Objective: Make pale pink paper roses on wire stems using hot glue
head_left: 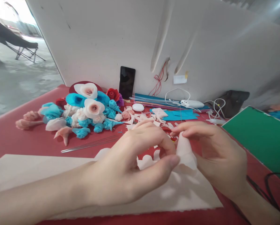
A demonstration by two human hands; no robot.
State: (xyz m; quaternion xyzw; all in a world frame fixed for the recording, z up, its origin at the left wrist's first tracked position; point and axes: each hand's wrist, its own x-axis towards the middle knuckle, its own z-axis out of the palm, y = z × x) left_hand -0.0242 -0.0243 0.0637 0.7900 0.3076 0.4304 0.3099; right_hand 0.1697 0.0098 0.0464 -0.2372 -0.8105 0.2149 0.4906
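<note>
Right hand — bent fingers at petal

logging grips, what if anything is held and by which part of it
A curled piece of white paper, held near its narrow top by the right hand. The left hand is at its side edge; whether it grips there is unclear.

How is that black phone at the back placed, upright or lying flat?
Upright: the black phone stands with its long sides running nearly vertical, in front of the pale panel.
</note>
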